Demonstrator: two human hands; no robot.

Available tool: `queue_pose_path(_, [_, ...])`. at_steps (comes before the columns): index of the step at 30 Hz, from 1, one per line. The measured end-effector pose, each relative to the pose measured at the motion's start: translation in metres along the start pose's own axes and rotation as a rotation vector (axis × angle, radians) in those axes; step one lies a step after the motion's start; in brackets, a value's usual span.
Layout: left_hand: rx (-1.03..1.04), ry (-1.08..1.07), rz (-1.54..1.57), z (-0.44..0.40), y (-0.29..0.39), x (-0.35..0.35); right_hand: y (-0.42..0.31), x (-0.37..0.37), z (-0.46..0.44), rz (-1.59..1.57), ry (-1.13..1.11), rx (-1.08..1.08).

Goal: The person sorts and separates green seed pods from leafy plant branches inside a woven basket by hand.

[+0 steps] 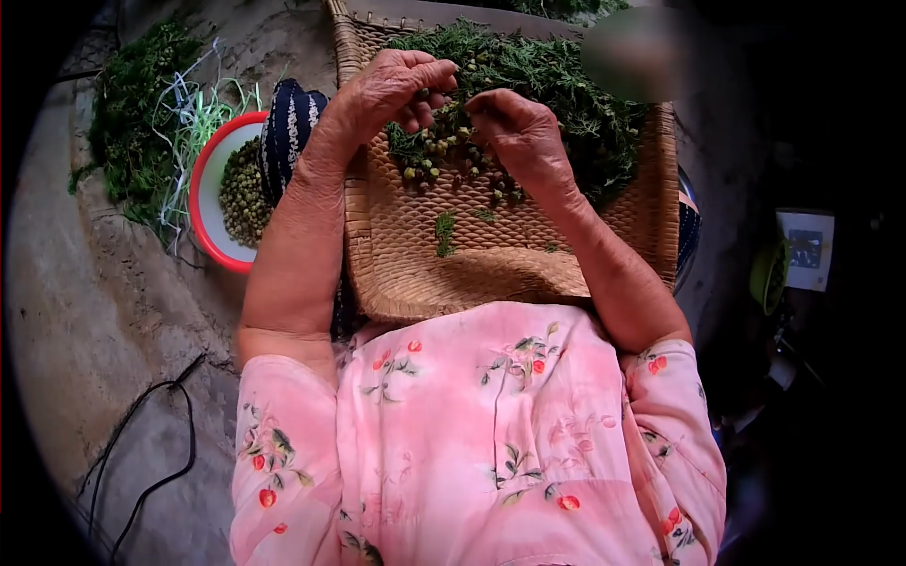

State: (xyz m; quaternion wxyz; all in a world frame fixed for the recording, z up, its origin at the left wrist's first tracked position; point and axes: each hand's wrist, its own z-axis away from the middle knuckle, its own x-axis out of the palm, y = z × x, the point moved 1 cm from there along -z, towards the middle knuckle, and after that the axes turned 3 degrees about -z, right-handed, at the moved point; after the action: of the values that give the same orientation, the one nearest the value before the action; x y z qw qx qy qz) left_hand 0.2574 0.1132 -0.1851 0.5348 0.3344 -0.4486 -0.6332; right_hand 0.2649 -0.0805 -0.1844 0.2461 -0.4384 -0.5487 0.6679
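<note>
Both my hands are over a woven basket (425, 274) on my lap. My left hand (392, 90) is curled closed around small green cones (424, 95) that show between thumb and fingers. To its right, my right hand (528, 137) is closed in a pinch, and its fingertips hide whatever is in them. Beneath and between the hands lie loose yellow-green cones (425, 160). Scaly green evergreen sprigs (538, 71) heap up along the far side of the basket.
Left of the basket stands a white bowl with a red rim (200, 193), partly filled with cones (243, 196). Beyond it lie more cut sprigs (132, 123) and pale plastic strips (184, 123). A black cable (189, 424) runs over the floor. A green container (769, 274) is at right.
</note>
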Motion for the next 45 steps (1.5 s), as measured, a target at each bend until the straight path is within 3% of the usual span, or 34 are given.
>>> queue_pose_path(3, [-0.003,0.073,-0.042,-0.001,0.0,0.001,0.015,0.0,0.007,0.426,-0.263,0.025])
queue_pose_path(5, [-0.008,0.081,-0.057,0.0,0.0,0.001,0.025,0.003,0.018,0.539,-0.297,-0.133])
queue_pose_path(9, [0.001,0.074,-0.067,0.0,0.0,0.001,0.026,0.014,0.026,0.641,-0.395,-0.129])
queue_pose_path(13, [0.013,0.079,-0.043,0.0,-0.001,0.0,0.034,0.019,0.03,0.669,-0.386,-0.261])
queue_pose_path(19, [0.042,0.085,0.036,0.007,0.006,0.002,0.032,0.021,0.032,0.709,-0.395,-0.192])
queue_pose_path(23, [0.031,0.258,0.297,0.029,0.017,0.013,0.03,0.019,0.032,0.675,-0.391,-0.14])
queue_pose_path(25, [0.089,0.499,0.74,0.051,0.023,0.027,0.036,0.017,0.03,0.608,-0.36,-0.16])
queue_pose_path(29, [0.083,0.565,0.943,0.079,0.022,0.075,0.03,0.006,0.017,0.399,-0.222,-0.186])
queue_pose_path(33, [-0.048,0.655,1.018,0.079,-0.009,0.104,0.013,-0.02,0.005,0.361,0.006,-0.241])
queue_pose_path(37, [-0.182,0.657,1.039,0.075,-0.033,0.112,-0.015,-0.033,0.015,0.253,-0.033,-0.222])
queue_pose_path(41, [-0.259,0.532,1.007,0.069,-0.042,0.113,-0.025,-0.026,0.029,-0.085,-0.355,-0.069])
queue_pose_path(43, [-0.245,0.469,1.11,0.063,-0.046,0.112,-0.023,-0.027,0.027,-0.069,-0.374,-0.076])
queue_pose_path(44, [-0.233,0.437,1.162,0.062,-0.048,0.112,-0.019,-0.03,0.024,-0.046,-0.309,-0.039])
queue_pose_path(45, [-0.231,0.436,1.167,0.064,-0.047,0.112,-0.02,-0.037,0.022,-0.021,-0.292,0.166])
